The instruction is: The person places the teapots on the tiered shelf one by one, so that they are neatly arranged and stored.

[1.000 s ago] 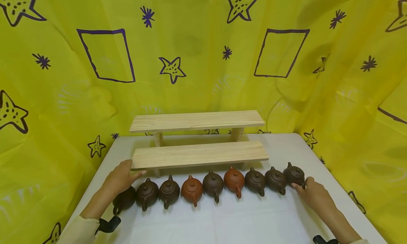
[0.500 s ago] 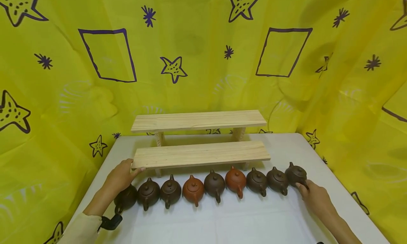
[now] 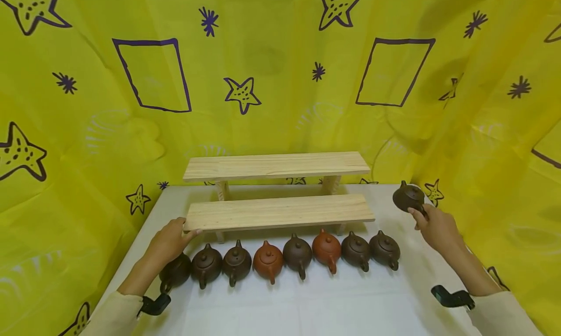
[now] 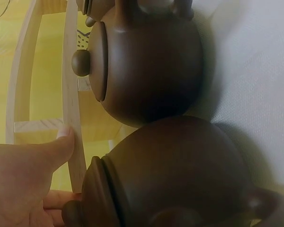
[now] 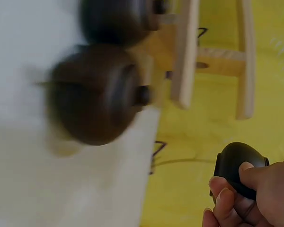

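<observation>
My right hand [image 3: 438,229] grips a dark brown teapot [image 3: 408,198] by its handle, holding it up off the table at the right; its spout points away from me. In the right wrist view, the thumb presses against this teapot [image 5: 237,163]. The left hand [image 3: 165,241] pinches the left end of the lower board of a two-tier wooden shelf [image 3: 280,212], its thumb along the front edge. Under that hand sits another dark teapot [image 3: 176,270], partly covered by it. From there a row of brown teapots runs rightward, with two reddish ones, an orange-brown teapot [image 3: 268,260] and another [image 3: 327,248].
The upper board [image 3: 276,165] of the shelf stands behind and above the lower one. A white cloth [image 3: 298,307] covers the table. Yellow patterned fabric [image 3: 280,126] hangs at the back and on both sides.
My right hand has lifted the rightmost teapot off the table, up and away from the row. The left hand stays on the shelf's end, its thumb now lying closer against the board.
</observation>
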Demonstrator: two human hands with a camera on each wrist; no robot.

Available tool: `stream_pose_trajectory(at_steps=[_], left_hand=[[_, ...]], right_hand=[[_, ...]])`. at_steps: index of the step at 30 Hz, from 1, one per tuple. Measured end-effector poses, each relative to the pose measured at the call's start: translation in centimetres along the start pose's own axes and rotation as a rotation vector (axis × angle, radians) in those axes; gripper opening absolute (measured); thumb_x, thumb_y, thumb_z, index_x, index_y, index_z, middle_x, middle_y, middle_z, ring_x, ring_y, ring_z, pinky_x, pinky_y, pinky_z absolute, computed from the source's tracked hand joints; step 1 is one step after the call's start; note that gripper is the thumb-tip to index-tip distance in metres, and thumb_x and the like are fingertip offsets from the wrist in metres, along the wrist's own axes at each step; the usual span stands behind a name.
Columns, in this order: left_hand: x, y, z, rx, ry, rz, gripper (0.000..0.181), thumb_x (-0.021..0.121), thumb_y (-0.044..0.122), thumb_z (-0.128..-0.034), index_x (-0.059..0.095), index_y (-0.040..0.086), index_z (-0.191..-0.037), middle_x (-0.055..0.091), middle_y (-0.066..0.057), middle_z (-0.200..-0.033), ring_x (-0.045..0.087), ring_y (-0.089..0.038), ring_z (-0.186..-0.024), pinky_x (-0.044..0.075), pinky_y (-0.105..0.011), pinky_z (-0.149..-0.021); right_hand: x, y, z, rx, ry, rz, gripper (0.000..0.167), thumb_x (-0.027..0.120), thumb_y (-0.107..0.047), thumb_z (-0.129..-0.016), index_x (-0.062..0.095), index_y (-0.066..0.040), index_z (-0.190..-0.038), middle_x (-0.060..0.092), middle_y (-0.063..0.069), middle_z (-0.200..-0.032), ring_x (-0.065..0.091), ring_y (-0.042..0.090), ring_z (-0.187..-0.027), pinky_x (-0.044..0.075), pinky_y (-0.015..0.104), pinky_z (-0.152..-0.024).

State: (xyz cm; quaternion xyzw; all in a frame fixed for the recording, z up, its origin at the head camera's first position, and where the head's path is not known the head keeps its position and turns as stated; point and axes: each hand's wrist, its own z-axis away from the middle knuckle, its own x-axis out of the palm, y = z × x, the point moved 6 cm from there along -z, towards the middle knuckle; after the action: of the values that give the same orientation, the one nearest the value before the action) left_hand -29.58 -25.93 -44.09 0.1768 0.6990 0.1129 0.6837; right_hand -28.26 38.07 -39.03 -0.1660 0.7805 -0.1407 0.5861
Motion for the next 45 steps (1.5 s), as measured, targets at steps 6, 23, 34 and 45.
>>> stream_pose_trajectory(at_steps=[6, 23, 34, 45], left_hand=[[0.0, 0.1, 0.2, -0.008, 0.003, 0.006, 0.068, 0.068, 0.036, -0.1037, 0.05, -0.023, -0.132, 0.061, -0.042, -0.125, 0.064, -0.056, -0.112, 0.052, -0.065, -0.092], [0.3, 0.3, 0.0, -0.022, 0.013, 0.028, 0.067, 0.068, 0.038, -0.1031, 0.052, -0.021, -0.13, 0.063, -0.039, -0.121, 0.067, -0.05, -0.106, 0.054, -0.062, -0.088], [0.2, 0.1, 0.2, -0.045, -0.009, 0.034, 0.072, 0.067, 0.039, -0.1039, 0.048, -0.022, -0.137, 0.06, -0.041, -0.129, 0.063, -0.055, -0.116, 0.052, -0.064, -0.094], [0.2, -0.3, 0.3, -0.045, 0.001, 0.035, 0.074, 0.067, 0.041, -0.1036, 0.047, -0.022, -0.138, 0.059, -0.042, -0.131, 0.061, -0.057, -0.118, 0.051, -0.065, -0.096]], right_hand=[[-1.9, -3.8, -4.6, -0.033, -0.003, -0.008, 0.044, 0.049, -0.03, -0.113, 0.06, 0.005, -0.09, 0.071, 0.015, -0.074, 0.059, 0.032, -0.066, 0.042, 0.037, -0.057], [1.0, -10.6, -12.1, -0.078, -0.107, -0.06, 0.044, 0.049, -0.029, -0.114, 0.062, 0.007, -0.093, 0.071, 0.02, -0.078, 0.066, 0.039, -0.075, 0.052, 0.053, -0.075], [1.7, -11.7, -13.1, -0.085, -0.112, -0.045, 0.04, 0.054, -0.026, -0.112, 0.061, 0.006, -0.088, 0.07, 0.017, -0.072, 0.066, 0.035, -0.071, 0.051, 0.047, -0.07], [1.4, -11.2, -12.2, -0.075, -0.112, -0.002, 0.051, 0.06, -0.037, -0.108, 0.069, 0.009, -0.089, 0.073, 0.022, -0.078, 0.068, 0.036, -0.069, 0.052, 0.043, -0.061]])
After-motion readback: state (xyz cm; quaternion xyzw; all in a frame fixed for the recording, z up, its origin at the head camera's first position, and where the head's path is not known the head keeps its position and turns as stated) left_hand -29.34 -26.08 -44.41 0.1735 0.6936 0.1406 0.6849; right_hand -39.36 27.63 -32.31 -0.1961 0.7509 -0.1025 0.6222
